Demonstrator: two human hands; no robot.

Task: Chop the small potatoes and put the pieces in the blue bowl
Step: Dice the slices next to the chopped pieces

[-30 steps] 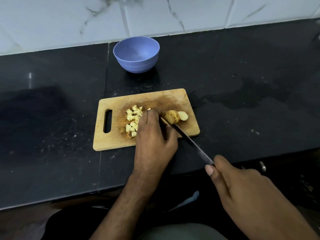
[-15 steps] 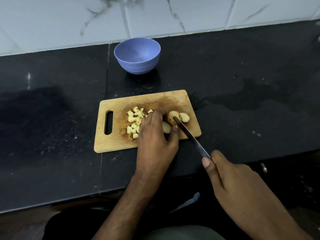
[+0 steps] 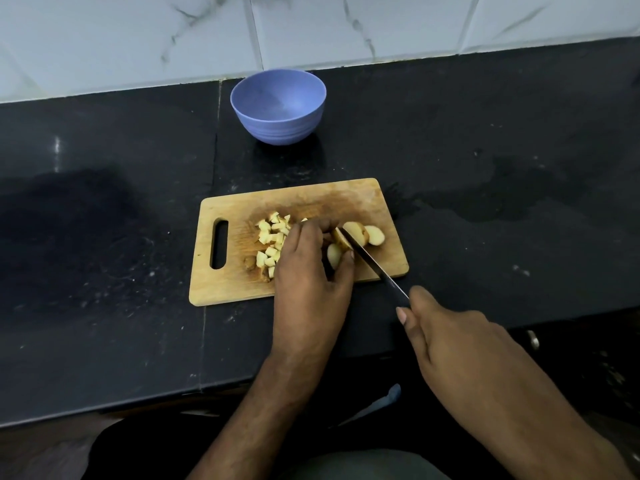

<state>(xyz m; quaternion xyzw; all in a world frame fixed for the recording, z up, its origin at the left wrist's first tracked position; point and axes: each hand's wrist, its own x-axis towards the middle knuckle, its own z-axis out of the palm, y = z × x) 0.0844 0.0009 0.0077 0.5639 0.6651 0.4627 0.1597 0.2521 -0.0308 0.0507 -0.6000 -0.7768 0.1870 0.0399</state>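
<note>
Potato is pinned on the cutting board under curled fingertips of the left hand, just right of its knuckles; knife is clamped in the right hand, blade running diagonally from lower right, tip in the potato; diced pieces are heaped left of the grip; blue bowl is seen empty, well apart behind the board; black table, marbled tile wall.

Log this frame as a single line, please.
stage: slicing | left hand holds potato | right hand grips knife, blade on potato | diced pieces on board | bowl empty
</note>
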